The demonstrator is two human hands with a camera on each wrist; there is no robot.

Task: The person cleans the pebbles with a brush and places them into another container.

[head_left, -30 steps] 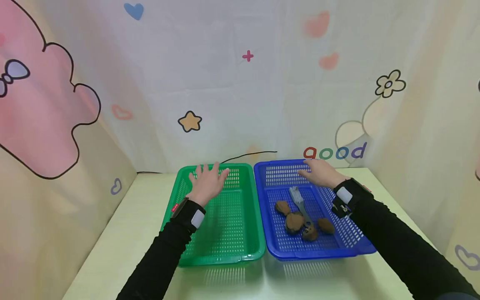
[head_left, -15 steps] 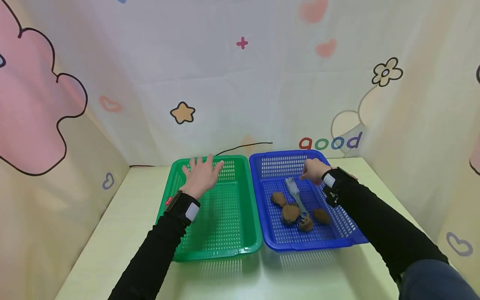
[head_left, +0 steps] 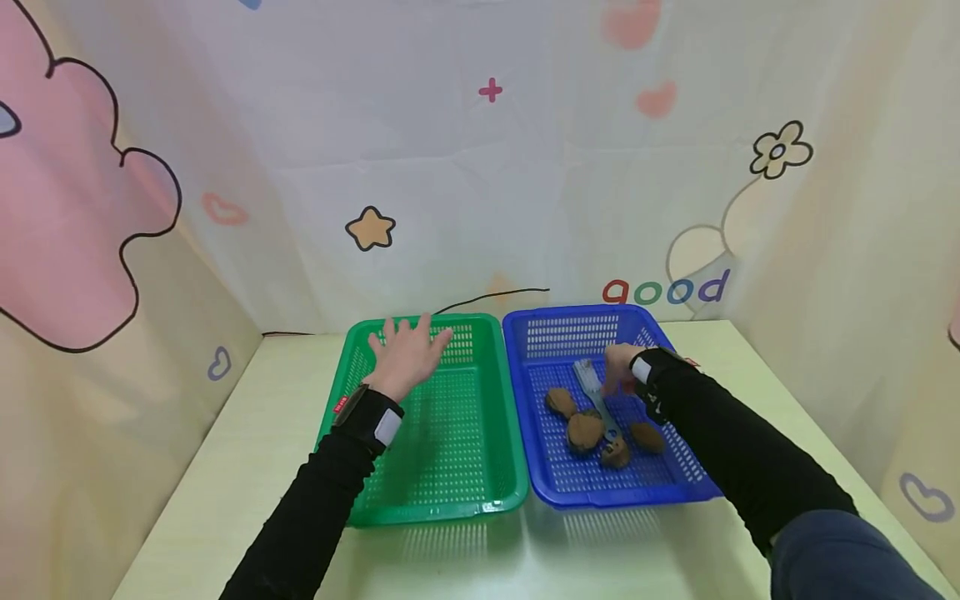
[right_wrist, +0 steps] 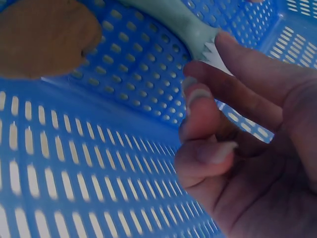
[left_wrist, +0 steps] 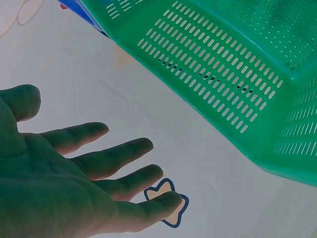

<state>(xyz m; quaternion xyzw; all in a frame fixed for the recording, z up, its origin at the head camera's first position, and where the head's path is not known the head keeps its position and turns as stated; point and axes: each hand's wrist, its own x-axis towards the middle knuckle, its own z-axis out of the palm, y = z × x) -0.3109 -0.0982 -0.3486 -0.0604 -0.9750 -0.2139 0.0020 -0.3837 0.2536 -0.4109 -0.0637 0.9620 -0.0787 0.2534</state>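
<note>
The right hand's fingers (right_wrist: 204,163) are bent, with a gap between thumb and forefinger and the pale toothed head of a grey-green tool (right_wrist: 185,25), perhaps a brush or a fork, showing in that gap. Whether they pinch it, merely touch it or hang just above, I cannot tell. The right hand (head_left: 619,368) is much the nearer one. From its fingers the tool lies just to the left and below, its long axis slanting from the head, at the far left, to the handle end, nearer the person and farther right.

Around the tool's handle lie several brown lumps (head_left: 584,433), most to its left or by its near end, one to its right. Tool and lumps are all inside a blue basket (head_left: 622,500). Left of the tool, well apart, stands a green basket (head_left: 435,517). Above its far part, the left hand (head_left: 407,360) holds nothing, its fingers spread. Both baskets rest on the pale bench (head_left: 255,450); beyond the tool hangs a printed curtain (head_left: 465,183).
</note>
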